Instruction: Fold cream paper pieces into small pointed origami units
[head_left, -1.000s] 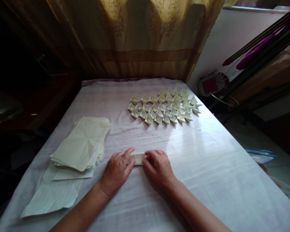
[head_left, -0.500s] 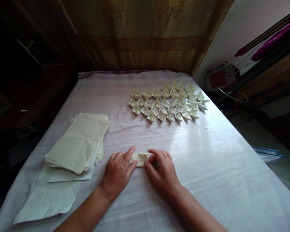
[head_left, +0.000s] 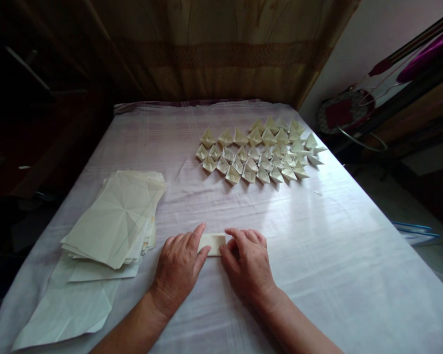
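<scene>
pressing down near the front of the worktop point(head_left: 317, 236), the left hand point(head_left: 179, 268) and right hand point(head_left: 249, 263) each close thumb and forefinger on one end of a small folded paper strip point(head_left: 212, 243), which lies flat on the cloth between them. both ends are hidden under the fingers, so the folds there can't be made out. a stack of creased sheets point(head_left: 118, 219) sits to the left, with rows of little folded paper shapes point(head_left: 258, 152) farther back. since half a second ago, hands and strip have scarcely shifted.
</scene>
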`<state>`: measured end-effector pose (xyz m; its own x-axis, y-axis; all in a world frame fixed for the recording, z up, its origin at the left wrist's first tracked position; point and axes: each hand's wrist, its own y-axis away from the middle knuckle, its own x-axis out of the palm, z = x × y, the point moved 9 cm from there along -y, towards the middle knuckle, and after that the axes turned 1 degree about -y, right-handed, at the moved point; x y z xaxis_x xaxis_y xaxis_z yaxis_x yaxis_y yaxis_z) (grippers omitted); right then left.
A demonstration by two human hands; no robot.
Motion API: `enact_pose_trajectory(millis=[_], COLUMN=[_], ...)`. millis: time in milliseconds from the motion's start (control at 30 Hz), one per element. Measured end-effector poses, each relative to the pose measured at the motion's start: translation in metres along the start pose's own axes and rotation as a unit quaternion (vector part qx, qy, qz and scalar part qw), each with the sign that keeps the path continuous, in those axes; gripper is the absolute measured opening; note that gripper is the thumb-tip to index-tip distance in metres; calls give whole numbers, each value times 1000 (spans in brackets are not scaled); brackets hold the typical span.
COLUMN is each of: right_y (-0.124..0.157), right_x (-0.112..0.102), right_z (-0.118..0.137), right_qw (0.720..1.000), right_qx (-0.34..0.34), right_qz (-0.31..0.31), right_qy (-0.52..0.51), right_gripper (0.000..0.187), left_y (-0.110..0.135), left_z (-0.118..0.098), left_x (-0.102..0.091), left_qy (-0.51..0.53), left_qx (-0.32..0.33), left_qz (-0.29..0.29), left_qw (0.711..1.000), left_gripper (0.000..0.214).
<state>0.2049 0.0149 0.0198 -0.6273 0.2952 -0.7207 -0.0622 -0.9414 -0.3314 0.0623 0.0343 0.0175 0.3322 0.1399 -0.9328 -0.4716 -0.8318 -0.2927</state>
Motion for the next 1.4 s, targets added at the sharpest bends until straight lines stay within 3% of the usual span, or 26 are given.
enact_pose_trajectory(millis=[300, 533, 833, 1000, 1133, 1333, 1400], right_y=[1, 2, 5, 5, 5, 4, 4], right_x=[-1, -1, 2, 3, 2, 1, -1], right_z=[-3, 5, 1, 0, 0, 4, 8], right_qw=[997, 1000, 1000, 1000, 1000, 997, 994], right_qx=[-21, -17, 11, 14, 6, -45, -75], right_qz=[54, 15, -9, -7, -2, 32, 41], right_qy=[-58, 7, 10, 6, 3, -44, -67], right_gripper=[26, 15, 14, 14, 13, 8, 8], left_y=[-2, -1, -2, 6, 14, 14, 13], left_z=[3, 3, 1, -13, -21, -6, -2], left_x=[-1, 0, -5, -20, -13, -16, -18], left_qy=[3, -9, -3, 16, 20, 60, 81], left_qx=[-5, -7, 0, 76, 116, 56, 41], left_qz=[-4, -5, -24, -76, -43, -74, -64], left_qw=[1000, 1000, 1000, 994, 992, 994, 994], left_gripper=[35, 36, 31, 19, 29, 42, 31])
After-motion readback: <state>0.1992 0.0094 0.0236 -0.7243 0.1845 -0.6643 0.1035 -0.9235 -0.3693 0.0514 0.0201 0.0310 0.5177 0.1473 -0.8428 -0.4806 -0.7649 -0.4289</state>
